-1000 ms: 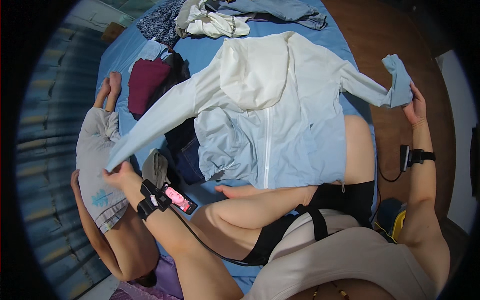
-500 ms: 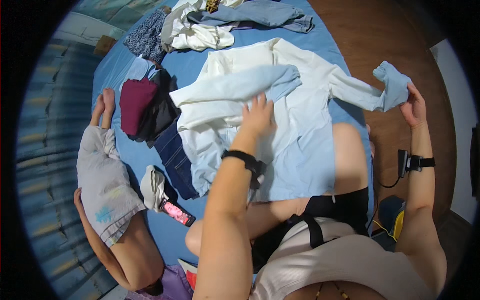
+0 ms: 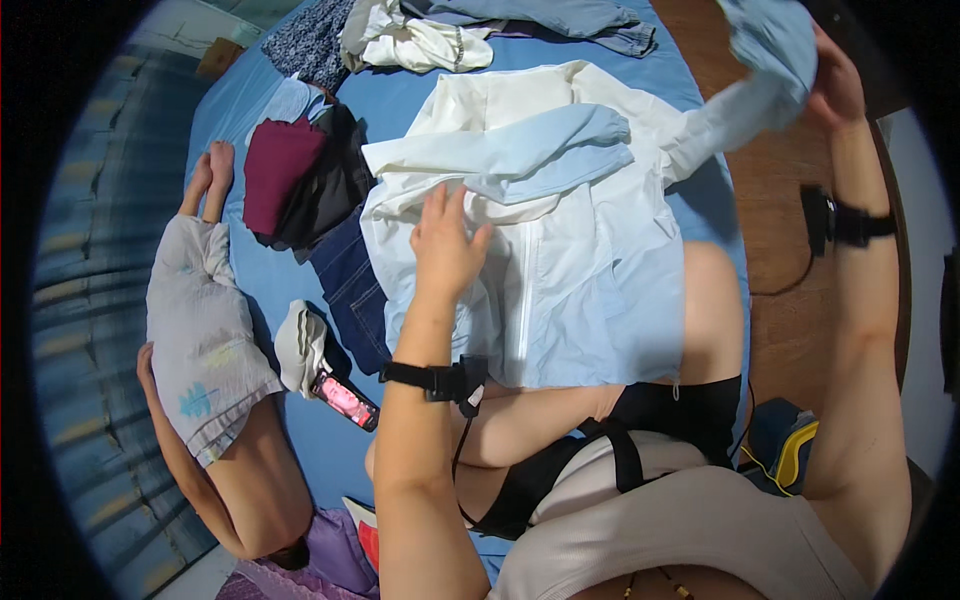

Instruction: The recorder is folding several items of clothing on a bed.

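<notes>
A white-to-pale-blue zip jacket [image 3: 600,290] lies spread on the bed and over my bent leg, its zipper running down the middle. One sleeve [image 3: 530,150] is folded across the chest. My left hand [image 3: 447,240] rests on the jacket just below that sleeve, fingers spread and holding nothing. Out at the far right, my right hand [image 3: 837,85] grips the other sleeve by its pale blue end, lifted off the bed over the floor. That sleeve end [image 3: 775,50] is blurred and partly cut by the picture's top edge.
Left of the jacket lie a maroon garment [image 3: 280,175], dark clothes and jeans [image 3: 350,290]. More clothes [image 3: 420,40] are heaped at the far side. A phone [image 3: 345,400] with a lit screen lies by a white bra [image 3: 300,345]. Another person [image 3: 215,330] lies along the left edge.
My right hand has raised the sleeve end up and away. My left hand has slid left and down off the folded sleeve, which now lies flatter across the jacket.
</notes>
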Tool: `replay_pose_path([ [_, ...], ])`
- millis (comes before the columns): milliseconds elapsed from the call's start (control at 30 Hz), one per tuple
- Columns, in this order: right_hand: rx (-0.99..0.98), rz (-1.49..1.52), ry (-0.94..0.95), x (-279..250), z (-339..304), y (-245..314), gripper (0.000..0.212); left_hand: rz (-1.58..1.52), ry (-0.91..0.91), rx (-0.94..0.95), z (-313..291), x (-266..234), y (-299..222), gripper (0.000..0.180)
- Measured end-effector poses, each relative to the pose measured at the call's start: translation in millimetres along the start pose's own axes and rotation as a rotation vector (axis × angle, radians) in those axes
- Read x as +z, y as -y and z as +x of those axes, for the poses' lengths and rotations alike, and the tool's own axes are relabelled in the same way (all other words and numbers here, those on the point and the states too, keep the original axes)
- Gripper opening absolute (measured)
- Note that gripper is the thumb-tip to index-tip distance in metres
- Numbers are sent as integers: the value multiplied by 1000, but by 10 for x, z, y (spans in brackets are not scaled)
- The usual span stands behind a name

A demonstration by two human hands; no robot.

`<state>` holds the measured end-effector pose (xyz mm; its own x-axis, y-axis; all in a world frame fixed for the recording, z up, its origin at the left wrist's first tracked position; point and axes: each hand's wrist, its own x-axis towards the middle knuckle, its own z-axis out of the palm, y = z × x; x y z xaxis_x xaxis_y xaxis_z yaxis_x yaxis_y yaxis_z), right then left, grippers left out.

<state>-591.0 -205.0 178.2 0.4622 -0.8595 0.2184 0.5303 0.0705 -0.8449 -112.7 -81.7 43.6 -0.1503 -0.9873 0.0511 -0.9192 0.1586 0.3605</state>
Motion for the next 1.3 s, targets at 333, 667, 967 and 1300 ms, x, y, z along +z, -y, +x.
replay_pose_path([
  [333, 396, -1496, 378, 1046, 1434, -1892, 46, -9, 63, -557, -968, -220, 884, 90],
  [667, 426, -1903, 1005, 2394, -1225, -1793, 70, 122, 527, -558, -891, -151, 684, 68],
  [967, 332, -1793, 409, 2150, -1125, -1287, 46, -460, 193, -495, -1246, -912, 1006, 49],
  [1300, 645, -1275, 562, 2559, -1446, -880, 44, -931, 117, -819, -2255, -1651, 1010, 54],
])
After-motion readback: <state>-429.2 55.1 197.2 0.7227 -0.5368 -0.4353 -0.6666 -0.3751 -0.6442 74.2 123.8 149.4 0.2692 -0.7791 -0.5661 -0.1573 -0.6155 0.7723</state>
